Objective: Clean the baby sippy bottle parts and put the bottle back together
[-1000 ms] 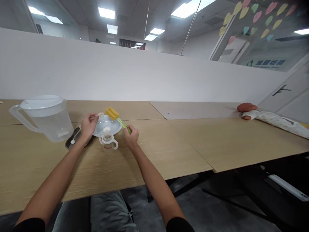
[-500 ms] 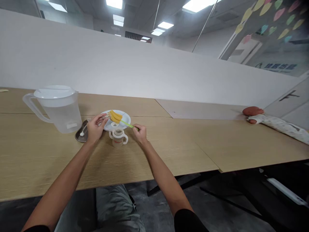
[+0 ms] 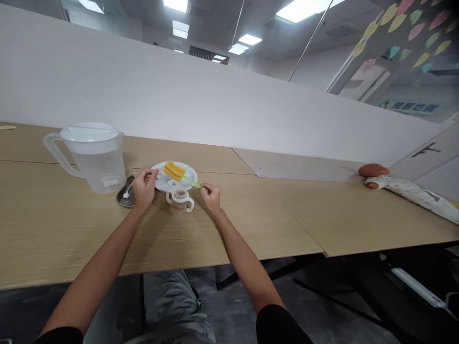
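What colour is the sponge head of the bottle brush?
The sponge head is yellow; it shows best in the head view.

Black short sleeves (image 3: 279, 325), grey trousers (image 3: 172, 306)

An office, with long desks (image 3: 272, 215), ceiling light panels (image 3: 301, 10) and glass partitions (image 3: 344, 62)

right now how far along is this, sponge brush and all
Done looks like: the two-handled cup stands apart from a white ring on the plate. In hand: the right hand holds the green-handled sponge brush, the left hand a small clear piece. Left: the lidded pitcher and steel tray sit untouched.
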`<state>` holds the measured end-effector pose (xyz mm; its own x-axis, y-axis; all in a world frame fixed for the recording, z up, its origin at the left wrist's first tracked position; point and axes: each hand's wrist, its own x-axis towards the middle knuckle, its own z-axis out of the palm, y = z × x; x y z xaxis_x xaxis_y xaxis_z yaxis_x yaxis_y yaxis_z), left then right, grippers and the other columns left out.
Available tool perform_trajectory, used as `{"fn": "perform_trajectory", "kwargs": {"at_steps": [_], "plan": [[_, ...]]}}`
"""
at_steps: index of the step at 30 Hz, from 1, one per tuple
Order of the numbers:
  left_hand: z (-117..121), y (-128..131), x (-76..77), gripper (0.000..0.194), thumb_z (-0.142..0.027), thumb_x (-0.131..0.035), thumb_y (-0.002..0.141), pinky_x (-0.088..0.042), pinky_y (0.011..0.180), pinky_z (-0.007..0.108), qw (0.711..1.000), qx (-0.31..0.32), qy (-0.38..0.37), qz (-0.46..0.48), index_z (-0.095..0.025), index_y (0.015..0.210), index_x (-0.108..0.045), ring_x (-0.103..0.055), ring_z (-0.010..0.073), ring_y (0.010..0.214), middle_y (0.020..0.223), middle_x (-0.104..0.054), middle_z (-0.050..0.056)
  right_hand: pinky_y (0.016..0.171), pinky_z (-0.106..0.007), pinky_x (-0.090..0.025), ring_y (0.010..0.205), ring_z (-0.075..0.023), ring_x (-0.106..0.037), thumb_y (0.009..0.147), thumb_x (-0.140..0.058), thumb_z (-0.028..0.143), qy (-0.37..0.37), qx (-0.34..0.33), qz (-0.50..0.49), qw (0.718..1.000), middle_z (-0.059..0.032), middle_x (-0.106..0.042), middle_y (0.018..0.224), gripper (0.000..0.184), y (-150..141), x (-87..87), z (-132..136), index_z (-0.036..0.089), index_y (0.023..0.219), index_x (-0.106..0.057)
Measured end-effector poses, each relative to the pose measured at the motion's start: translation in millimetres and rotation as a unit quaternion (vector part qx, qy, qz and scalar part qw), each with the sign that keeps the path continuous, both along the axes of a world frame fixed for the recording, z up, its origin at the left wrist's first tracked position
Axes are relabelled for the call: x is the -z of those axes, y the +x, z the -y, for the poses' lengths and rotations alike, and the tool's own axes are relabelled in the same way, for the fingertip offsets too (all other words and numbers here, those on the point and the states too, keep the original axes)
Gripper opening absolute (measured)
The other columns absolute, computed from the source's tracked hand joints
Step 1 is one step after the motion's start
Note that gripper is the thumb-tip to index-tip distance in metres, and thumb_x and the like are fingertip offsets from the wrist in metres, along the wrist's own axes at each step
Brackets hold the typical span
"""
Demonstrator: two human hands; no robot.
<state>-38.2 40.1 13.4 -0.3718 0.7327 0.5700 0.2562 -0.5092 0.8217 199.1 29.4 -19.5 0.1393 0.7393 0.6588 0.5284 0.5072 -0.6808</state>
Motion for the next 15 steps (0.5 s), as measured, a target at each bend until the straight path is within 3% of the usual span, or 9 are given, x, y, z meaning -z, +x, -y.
{"fn": "perform_trajectory", "kwargs": {"at_steps": [6, 9, 13, 15], "plan": [[2, -1, -0.3, 0.034, -0.046, -0.058, 0.087, -0.051, 0.081, 0.031, 0.989, -0.042, 0.055, -0.127, -0.016, 0.099, -0.067, -0.063, 0.0173, 0.08, 0.094, -0.068, 0.007, 0.054, -0.024, -0.034, 0.05, -0.0127, -0.041, 0.074, -0.041, 0.034, 0.013, 0.01, 0.036, 0.999, 0.0012, -0.049, 0.053, 0.031, 0, -2.0, 3, 0.017, 0.07, -0.067], [3, -15, -3.8, 0.034, -0.043, -0.054, 0.089, -0.049, 0.085, 0.033, 0.977, -0.083, 0.053, -0.187, -0.017, 0.104, -0.068, -0.062, 0.0188, 0.085, 0.098, -0.067, 0.007, 0.056, -0.025, -0.034, 0.052, -0.0131, -0.044, 0.075, -0.041, 0.033, 0.022, 0.044, 0.07, 0.996, 0.0002, -0.052, 0.056, 0.032, -1, -1.6, 5, 0.017, 0.074, -0.069], [9, -49, -3.6, 0.032, -0.035, -0.053, 0.086, -0.042, 0.094, 0.041, 0.929, -0.192, -0.021, -0.315, -0.019, 0.104, -0.073, -0.06, 0.0269, 0.099, 0.1, -0.068, 0.011, 0.057, -0.025, -0.032, 0.053, -0.0137, -0.044, 0.079, -0.039, 0.034, -0.011, 0.134, 0.058, 0.989, -0.0001, -0.053, 0.057, 0.035, 2, -4.7, 4, 0.016, 0.079, -0.07], [13, -61, -0.7, 0.031, -0.032, -0.053, 0.083, -0.039, 0.092, 0.044, 0.899, -0.201, -0.084, -0.379, -0.02, 0.102, -0.075, -0.059, 0.0312, 0.103, 0.101, -0.07, 0.011, 0.057, -0.025, -0.031, 0.053, -0.0138, -0.043, 0.08, -0.04, 0.032, -0.036, 0.157, 0.053, 0.986, 0.0003, -0.053, 0.057, 0.034, 3, -7.9, 3, 0.016, 0.08, -0.07]]}}
